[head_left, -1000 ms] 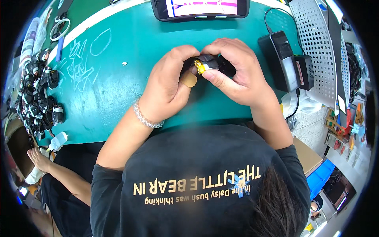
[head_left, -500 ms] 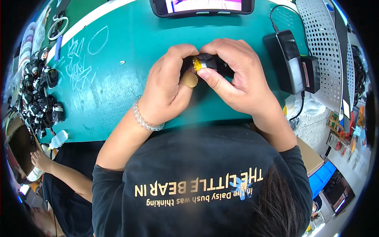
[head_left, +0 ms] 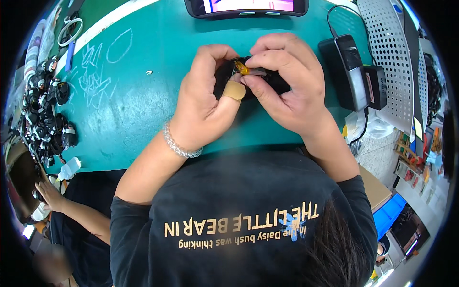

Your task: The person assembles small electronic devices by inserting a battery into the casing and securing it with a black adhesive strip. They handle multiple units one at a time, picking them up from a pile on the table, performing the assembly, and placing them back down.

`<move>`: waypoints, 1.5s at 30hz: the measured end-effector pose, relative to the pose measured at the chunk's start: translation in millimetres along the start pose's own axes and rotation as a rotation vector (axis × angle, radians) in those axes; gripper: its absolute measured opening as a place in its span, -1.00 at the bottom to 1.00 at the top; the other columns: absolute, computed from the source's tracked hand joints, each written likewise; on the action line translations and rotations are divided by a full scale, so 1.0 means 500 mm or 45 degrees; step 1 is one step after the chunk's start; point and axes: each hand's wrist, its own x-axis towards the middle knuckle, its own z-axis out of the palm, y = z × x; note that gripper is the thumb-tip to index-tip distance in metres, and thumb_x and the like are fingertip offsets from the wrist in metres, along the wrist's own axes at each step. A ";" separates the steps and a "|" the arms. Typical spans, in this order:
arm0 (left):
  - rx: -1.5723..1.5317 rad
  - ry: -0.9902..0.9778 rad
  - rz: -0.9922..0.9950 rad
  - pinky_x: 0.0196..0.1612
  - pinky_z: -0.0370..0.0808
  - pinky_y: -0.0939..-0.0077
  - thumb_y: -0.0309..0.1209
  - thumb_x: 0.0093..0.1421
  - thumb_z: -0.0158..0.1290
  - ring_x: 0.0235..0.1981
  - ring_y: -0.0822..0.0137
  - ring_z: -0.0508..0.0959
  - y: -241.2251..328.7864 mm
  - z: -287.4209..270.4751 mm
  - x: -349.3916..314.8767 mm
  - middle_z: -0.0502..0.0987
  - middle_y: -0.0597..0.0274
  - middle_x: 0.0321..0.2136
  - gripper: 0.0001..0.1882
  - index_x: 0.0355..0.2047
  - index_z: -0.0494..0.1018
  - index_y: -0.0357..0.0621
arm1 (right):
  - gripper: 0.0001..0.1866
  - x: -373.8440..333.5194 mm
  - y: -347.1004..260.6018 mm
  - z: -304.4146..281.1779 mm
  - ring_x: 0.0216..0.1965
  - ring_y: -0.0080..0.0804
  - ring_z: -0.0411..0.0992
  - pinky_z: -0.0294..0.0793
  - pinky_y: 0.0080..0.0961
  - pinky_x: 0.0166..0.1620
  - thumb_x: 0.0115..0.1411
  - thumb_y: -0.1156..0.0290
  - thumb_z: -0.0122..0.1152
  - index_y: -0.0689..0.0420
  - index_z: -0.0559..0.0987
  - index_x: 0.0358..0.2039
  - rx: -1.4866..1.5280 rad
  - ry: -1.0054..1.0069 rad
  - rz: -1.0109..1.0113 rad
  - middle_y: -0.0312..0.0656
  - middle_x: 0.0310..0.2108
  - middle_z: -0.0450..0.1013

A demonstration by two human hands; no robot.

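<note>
Both of my hands meet over the green table, at the upper middle of the view. My left hand [head_left: 210,95], with a tan bandage on the thumb and a clear beaded bracelet at the wrist, is closed around a black device part [head_left: 224,76]. The fingers and thumb of my right hand [head_left: 289,81] pinch a small silver piece with a yellow taped end [head_left: 243,68], right against the black part. Dark material also shows beneath my right palm. My fingers hide much of what I hold, so its exact kind is unclear.
Left on the green table [head_left: 143,115] lies a heap of small black devices [head_left: 45,107], with a dropper bottle [head_left: 70,168] near it. A phone-like screen [head_left: 246,14] stands ahead. A black power adapter [head_left: 346,71] and perforated metal panel [head_left: 387,57] are right. A co-worker's hand [head_left: 50,196] is lower left.
The yellow-ended silver piece has tilted beside the black part. My right index finger has lifted and regripped, and my left thumb has shifted right. The co-worker's hand now has a small dark item.
</note>
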 end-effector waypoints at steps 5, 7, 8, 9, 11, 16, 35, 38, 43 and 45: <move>0.052 0.004 0.021 -0.32 0.44 0.46 -0.60 0.05 0.00 -0.40 0.19 0.50 -0.003 0.000 -0.004 0.43 0.01 -0.36 -0.69 -0.17 0.24 -0.30 | -0.74 0.002 -0.007 0.002 -0.43 -0.25 0.36 0.36 -0.44 -0.39 -0.24 0.54 0.33 0.13 0.50 -0.46 -0.061 -0.038 -0.016 -0.21 -0.41 0.41; 0.075 -0.009 0.027 -0.37 0.43 0.44 -0.60 0.04 0.00 -0.45 0.18 0.49 0.000 -0.001 -0.004 0.43 0.01 -0.41 -0.71 -0.20 0.23 -0.30 | -0.75 0.001 -0.009 0.004 -0.43 -0.25 0.36 0.36 -0.43 -0.39 -0.23 0.56 0.32 0.14 0.49 -0.46 -0.023 -0.055 0.022 -0.21 -0.42 0.41; 0.068 -0.017 0.021 -0.39 0.42 0.43 -0.60 0.04 -0.01 -0.47 0.17 0.48 -0.001 -0.002 -0.006 0.42 0.02 -0.43 -0.71 -0.21 0.23 -0.30 | -0.75 0.000 -0.010 0.004 -0.43 -0.24 0.36 0.36 -0.43 -0.39 -0.23 0.57 0.31 0.15 0.49 -0.46 -0.005 -0.063 0.041 -0.21 -0.42 0.41; 0.060 -0.025 0.015 -0.41 0.41 0.42 -0.60 0.04 -0.01 -0.50 0.16 0.47 -0.002 -0.002 -0.007 0.42 0.02 -0.45 -0.72 -0.22 0.23 -0.29 | -0.76 0.000 -0.011 0.004 -0.43 -0.24 0.36 0.36 -0.42 -0.39 -0.22 0.57 0.31 0.16 0.49 -0.47 0.017 -0.074 0.055 -0.20 -0.42 0.40; 0.040 -0.036 0.010 -0.45 0.40 0.40 -0.61 0.04 -0.02 -0.53 0.14 0.46 -0.005 -0.002 -0.009 0.41 0.02 -0.48 -0.73 -0.23 0.23 -0.29 | -0.77 0.002 -0.012 0.004 -0.43 -0.23 0.36 0.36 -0.41 -0.39 -0.22 0.57 0.30 0.17 0.48 -0.47 0.059 -0.091 0.078 -0.19 -0.43 0.40; 0.090 -0.077 0.017 -0.47 0.38 0.36 -0.63 0.04 -0.04 -0.56 0.09 0.43 -0.005 -0.003 -0.009 0.39 0.01 -0.51 -0.72 -0.22 0.21 -0.30 | -0.80 -0.003 -0.010 0.007 -0.43 -0.23 0.36 0.37 -0.41 -0.39 -0.20 0.59 0.28 0.19 0.47 -0.50 0.127 -0.115 0.057 -0.17 -0.45 0.38; -0.202 -0.143 0.027 -0.16 0.31 0.56 -0.63 0.17 -0.13 -0.26 0.45 0.33 -0.005 -0.008 -0.007 0.30 0.18 -0.24 -0.67 -0.07 0.12 -0.21 | -0.74 0.007 0.003 -0.044 -0.37 -0.26 0.38 0.18 -0.41 -0.21 0.07 0.20 0.18 0.13 0.51 -0.35 0.090 -0.389 0.193 -0.24 -0.45 0.44; -0.153 -0.161 0.054 -0.14 0.31 0.55 -0.67 0.14 -0.15 -0.24 0.44 0.33 -0.012 -0.009 -0.013 0.29 0.17 -0.24 -0.66 -0.07 0.11 -0.22 | -0.75 0.005 -0.003 -0.044 -0.36 -0.26 0.37 0.16 -0.40 -0.20 0.08 0.22 0.16 0.14 0.51 -0.36 0.076 -0.408 0.225 -0.23 -0.43 0.43; 0.035 -0.140 0.152 -0.13 0.31 0.54 -0.68 0.13 -0.15 -0.24 0.42 0.33 -0.017 -0.006 -0.017 0.30 0.16 -0.24 -0.64 -0.06 0.11 -0.22 | -0.78 0.005 -0.007 -0.046 -0.37 -0.26 0.36 0.15 -0.39 -0.21 0.09 0.25 0.15 0.14 0.50 -0.36 0.090 -0.435 0.259 -0.22 -0.43 0.43; 0.012 -0.130 0.136 -0.16 0.33 0.55 -0.66 0.14 -0.12 -0.26 0.43 0.35 -0.016 -0.004 -0.017 0.30 0.16 -0.25 -0.66 -0.07 0.12 -0.23 | -0.78 0.005 -0.009 -0.048 -0.36 -0.26 0.37 0.16 -0.39 -0.20 0.08 0.26 0.15 0.14 0.50 -0.35 0.104 -0.483 0.306 -0.22 -0.41 0.43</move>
